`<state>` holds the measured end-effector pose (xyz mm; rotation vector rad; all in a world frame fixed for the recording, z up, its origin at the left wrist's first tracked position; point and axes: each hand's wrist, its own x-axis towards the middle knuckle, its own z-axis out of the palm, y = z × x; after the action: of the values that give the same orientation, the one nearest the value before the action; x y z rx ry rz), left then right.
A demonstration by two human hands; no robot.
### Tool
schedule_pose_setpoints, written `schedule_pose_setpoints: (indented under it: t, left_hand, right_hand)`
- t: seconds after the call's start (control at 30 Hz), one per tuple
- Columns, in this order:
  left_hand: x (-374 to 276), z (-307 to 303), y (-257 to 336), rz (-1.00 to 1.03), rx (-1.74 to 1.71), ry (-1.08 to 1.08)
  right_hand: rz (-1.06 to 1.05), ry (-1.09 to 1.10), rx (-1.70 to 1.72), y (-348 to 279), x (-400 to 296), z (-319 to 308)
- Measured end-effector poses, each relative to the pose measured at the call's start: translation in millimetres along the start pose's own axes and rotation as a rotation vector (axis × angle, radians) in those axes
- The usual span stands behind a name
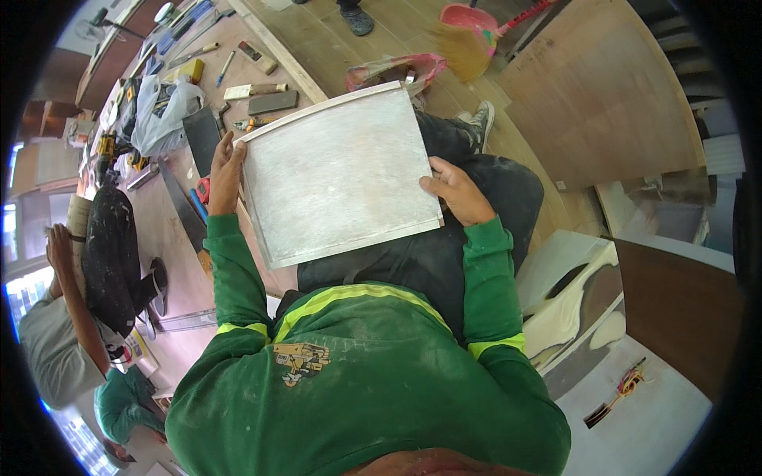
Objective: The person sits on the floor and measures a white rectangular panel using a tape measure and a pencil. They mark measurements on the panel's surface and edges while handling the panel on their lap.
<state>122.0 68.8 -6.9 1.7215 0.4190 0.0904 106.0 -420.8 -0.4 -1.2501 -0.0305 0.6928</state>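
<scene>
A pale rectangular panel with thin raised edge strips (342, 172) is held over my lap between both hands. My left hand (225, 172) grips its left edge near the upper left corner, fingers pointing up and partly behind it. On the right edge, below the middle, my right hand (455, 187) has its thumb on the face and its fingers at the rim. Beside my left hand lie a red tape measure (203, 190), a handsaw (184, 208), a dark flat plate (203, 140) and orange-handled pliers (255, 124).
A workbench (172, 250) at left carries a plastic bag (164, 119), a grey block (272, 103), a wood-handled brush (256, 90) and a cordless drill (107, 152). Co-workers (59, 351) are at far left. A broom (464, 50) and a leaning wooden board (607, 95) stand to the right.
</scene>
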Motion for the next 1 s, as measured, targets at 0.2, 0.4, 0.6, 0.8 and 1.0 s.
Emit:
schedule_pose_setpoints:
  t: [0.2, 0.4, 0.6, 0.8, 1.0]
  left_hand:
    - [0, -1, -7, -0.055, 0.37, -0.07]
    - [6, 31, -12, 0.129, 0.462, 0.02]
    - [-10, 36, 0, 0.072, 0.327, 0.113]
    - [-41, 5, -21, -0.336, -0.223, -0.036]
    - [-138, 13, -30, -0.415, -0.496, -0.249]
  right_hand:
    - [0.016, 0.011, -0.019, -1, 2, 1]
    - [0.087, 0.089, -0.106, -8, 7, -7]
    - [-0.168, 0.4, -0.62, -57, 108, -16]
    - [-0.478, 0.217, -0.851, -30, 182, -32]
    - [-0.431, 0.183, -0.893, -27, 192, -56]
